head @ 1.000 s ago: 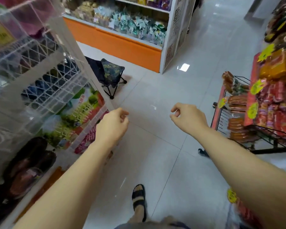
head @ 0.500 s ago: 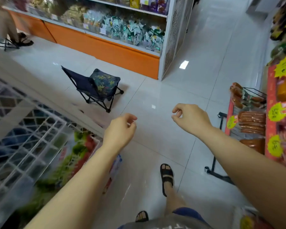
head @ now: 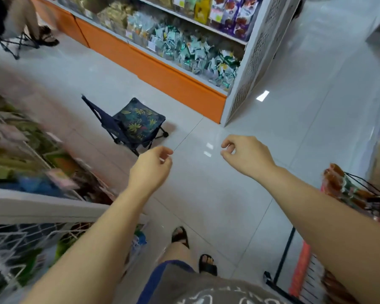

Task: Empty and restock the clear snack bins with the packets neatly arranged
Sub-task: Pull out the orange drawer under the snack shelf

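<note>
Both arms reach forward over the white tiled floor. My left hand (head: 150,170) and my right hand (head: 246,156) hang in the air with loosely curled fingers and hold nothing. Clear snack bins (head: 198,53) heaped with green and white packets line the bottom row of the far shelf, well beyond both hands. On my left runs a white shelf (head: 31,207) with blurred green packets behind a wire front.
A small folding stool (head: 134,123) with a leaf-print seat stands on the floor ahead of my left hand. A wire rack (head: 355,194) of orange packets stands at the right. Another person (head: 24,18) sits on a stool at the top left. My sandalled feet (head: 206,262) show below.
The view has swung and moved away from the left shelf, which now sits lower and further left. The stool and far shelf look nearer. Both hands stay loosely curled and hold nothing.
</note>
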A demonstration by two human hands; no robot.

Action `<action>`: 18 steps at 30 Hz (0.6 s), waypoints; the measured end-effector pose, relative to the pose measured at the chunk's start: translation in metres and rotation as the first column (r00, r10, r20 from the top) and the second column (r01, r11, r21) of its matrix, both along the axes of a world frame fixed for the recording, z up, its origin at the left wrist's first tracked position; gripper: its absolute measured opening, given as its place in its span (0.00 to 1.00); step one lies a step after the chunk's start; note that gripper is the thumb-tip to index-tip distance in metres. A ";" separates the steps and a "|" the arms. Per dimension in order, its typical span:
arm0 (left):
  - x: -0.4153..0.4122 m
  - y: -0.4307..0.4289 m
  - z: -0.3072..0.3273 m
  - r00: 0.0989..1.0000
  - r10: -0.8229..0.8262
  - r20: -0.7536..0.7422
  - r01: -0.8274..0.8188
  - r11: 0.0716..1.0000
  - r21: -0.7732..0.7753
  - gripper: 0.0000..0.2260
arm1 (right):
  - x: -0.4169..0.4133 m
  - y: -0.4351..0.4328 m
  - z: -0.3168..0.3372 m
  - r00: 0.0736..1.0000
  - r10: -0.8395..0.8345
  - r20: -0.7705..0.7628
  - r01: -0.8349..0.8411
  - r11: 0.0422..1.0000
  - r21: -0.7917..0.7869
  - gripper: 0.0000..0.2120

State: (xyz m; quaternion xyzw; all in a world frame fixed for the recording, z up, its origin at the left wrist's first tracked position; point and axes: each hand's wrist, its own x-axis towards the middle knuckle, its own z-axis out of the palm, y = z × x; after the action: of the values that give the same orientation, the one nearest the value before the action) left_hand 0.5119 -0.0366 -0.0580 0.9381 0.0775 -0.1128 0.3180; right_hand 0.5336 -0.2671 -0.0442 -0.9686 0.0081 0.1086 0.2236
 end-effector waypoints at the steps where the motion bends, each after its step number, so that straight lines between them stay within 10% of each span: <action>1: 0.014 0.001 -0.002 1.000 0.012 -0.001 -0.012 1.000 0.000 0.10 | 0.015 0.004 -0.002 1.000 0.014 -0.002 -0.014 1.000 0.005 0.10; 18: 0.263 0.053 0.001 0.999 0.027 -0.030 -0.026 0.999 0.030 0.11 | 0.265 0.064 -0.003 0.997 0.079 0.013 -0.079 0.996 0.041 0.09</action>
State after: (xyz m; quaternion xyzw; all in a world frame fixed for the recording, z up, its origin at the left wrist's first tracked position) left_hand 0.7749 0.0166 -0.0569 0.9399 0.0963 -0.1215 0.3042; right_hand 0.7985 -0.2027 -0.0472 -0.9639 -0.0338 0.1122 0.2390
